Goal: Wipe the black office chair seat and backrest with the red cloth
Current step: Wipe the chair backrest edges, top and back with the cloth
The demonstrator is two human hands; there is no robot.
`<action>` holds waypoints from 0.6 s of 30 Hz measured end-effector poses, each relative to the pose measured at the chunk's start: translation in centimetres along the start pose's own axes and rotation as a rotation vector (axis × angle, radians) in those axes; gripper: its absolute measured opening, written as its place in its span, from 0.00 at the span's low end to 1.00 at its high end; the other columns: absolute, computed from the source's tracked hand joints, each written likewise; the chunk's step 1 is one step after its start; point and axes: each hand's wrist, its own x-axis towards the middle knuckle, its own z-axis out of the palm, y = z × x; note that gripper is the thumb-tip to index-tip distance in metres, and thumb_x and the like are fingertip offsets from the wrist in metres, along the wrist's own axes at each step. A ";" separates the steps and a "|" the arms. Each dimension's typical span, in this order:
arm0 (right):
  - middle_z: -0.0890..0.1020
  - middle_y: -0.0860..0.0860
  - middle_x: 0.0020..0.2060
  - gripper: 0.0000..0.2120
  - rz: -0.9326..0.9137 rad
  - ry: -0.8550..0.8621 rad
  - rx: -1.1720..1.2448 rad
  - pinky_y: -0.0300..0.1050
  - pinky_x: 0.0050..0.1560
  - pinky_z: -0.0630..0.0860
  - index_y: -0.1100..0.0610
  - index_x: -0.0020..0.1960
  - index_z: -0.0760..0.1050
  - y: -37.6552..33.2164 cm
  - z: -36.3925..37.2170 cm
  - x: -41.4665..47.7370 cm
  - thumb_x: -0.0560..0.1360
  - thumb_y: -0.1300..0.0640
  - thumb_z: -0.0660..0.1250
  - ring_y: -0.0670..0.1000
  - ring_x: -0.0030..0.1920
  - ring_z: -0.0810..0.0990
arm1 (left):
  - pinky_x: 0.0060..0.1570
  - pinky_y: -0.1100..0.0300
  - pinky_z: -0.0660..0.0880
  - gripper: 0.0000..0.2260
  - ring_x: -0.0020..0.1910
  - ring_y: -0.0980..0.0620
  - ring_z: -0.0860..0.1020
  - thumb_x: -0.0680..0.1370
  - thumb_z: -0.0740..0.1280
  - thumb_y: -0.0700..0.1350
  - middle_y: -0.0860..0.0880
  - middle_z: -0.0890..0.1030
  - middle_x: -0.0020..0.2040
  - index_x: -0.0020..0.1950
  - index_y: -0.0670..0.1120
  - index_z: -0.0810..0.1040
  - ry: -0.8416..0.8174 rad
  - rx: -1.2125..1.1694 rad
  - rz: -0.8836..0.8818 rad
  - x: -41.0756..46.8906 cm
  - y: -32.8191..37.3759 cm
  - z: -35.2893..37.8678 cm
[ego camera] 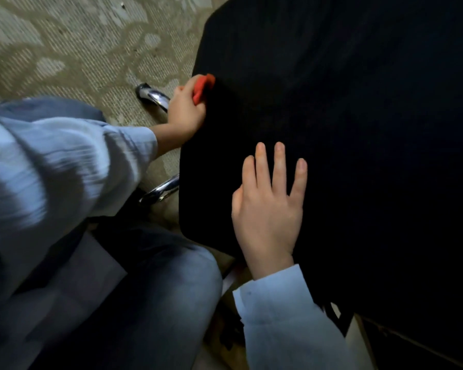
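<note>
Nearest to me, in the lower part of the frame, are my knees in jeans (155, 303) and my pale blue sleeves (286, 311). A little further, in the lower centre, my right hand (270, 209) lies flat on the black chair seat (345, 129) with the fingers spread wide and holding nothing; I judge it is there to press the chair down so it does not roll or turn while I wipe. Further up, at the centre left of the frame, my left hand (185, 110) is closed around the red cloth (202, 88), which is bunched in the fingers and pressed against the left edge of the seat. I think the cloth is bunched to give a firm pad for the edge. Beside this hand, two chrome legs (155, 98) of the chair base show over the patterned carpet (64, 49), which fills the upper left. The backrest I cannot tell apart from the seat in this dark surface.
</note>
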 end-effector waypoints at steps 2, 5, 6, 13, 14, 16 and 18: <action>0.69 0.56 0.70 0.23 0.001 0.042 -0.011 0.59 0.72 0.42 0.57 0.68 0.71 0.4 -0.2 -0.1 0.74 0.53 0.59 0.58 0.72 0.63 | 0.59 0.59 0.67 0.24 0.58 0.42 0.74 0.72 0.58 0.41 0.42 0.75 0.59 0.69 0.52 0.70 0.024 -0.004 -0.031 -0.1 0.0 0.3; 0.73 0.54 0.67 0.22 -0.014 0.117 -0.068 0.57 0.71 0.44 0.57 0.65 0.74 0.6 -0.6 -0.8 0.75 0.55 0.53 0.56 0.70 0.63 | 0.59 0.56 0.67 0.23 0.57 0.40 0.74 0.74 0.59 0.39 0.40 0.73 0.60 0.68 0.53 0.69 0.065 0.001 -0.116 -0.3 -1.2 0.9; 0.73 0.54 0.67 0.22 -0.021 0.115 -0.074 0.57 0.71 0.45 0.57 0.65 0.74 0.8 -0.6 -1.1 0.75 0.55 0.52 0.56 0.70 0.62 | 0.59 0.54 0.68 0.21 0.56 0.40 0.75 0.75 0.58 0.40 0.40 0.73 0.60 0.67 0.54 0.69 0.070 -0.012 -0.186 -0.5 -1.7 1.0; 0.71 0.53 0.69 0.23 -0.048 0.108 -0.134 0.56 0.72 0.44 0.56 0.68 0.72 1.4 0.5 -1.9 0.74 0.54 0.54 0.55 0.71 0.60 | 0.61 0.54 0.67 0.24 0.59 0.39 0.73 0.75 0.60 0.39 0.40 0.71 0.62 0.70 0.54 0.68 0.116 -0.023 -0.131 -2.9 2.0 1.7; 0.70 0.53 0.70 0.24 -0.049 0.111 -0.142 0.56 0.72 0.44 0.56 0.68 0.71 1.4 0.5 -1.9 0.74 0.54 0.54 0.55 0.71 0.60 | 0.62 0.54 0.67 0.26 0.58 0.39 0.73 0.74 0.61 0.38 0.40 0.71 0.61 0.71 0.53 0.67 0.111 -0.044 -0.021 -3.7 3.8 1.5; 0.70 0.53 0.70 0.24 -0.057 0.132 -0.155 0.56 0.73 0.43 0.56 0.68 0.71 1.6 0.8 -2.2 0.74 0.54 0.53 0.55 0.71 0.60 | 0.60 0.54 0.69 0.27 0.57 0.41 0.75 0.73 0.61 0.36 0.40 0.72 0.59 0.71 0.51 0.69 0.095 -0.114 0.224 -5.2 7.1 1.3; 0.69 0.54 0.70 0.25 -0.061 0.127 -0.158 0.56 0.72 0.44 0.57 0.68 0.71 1.6 0.9 -2.5 0.74 0.54 0.52 0.55 0.71 0.60 | 0.57 0.59 0.70 0.25 0.55 0.44 0.75 0.72 0.62 0.39 0.42 0.73 0.57 0.70 0.50 0.70 0.082 -0.172 0.437 -6.6 9.3 1.0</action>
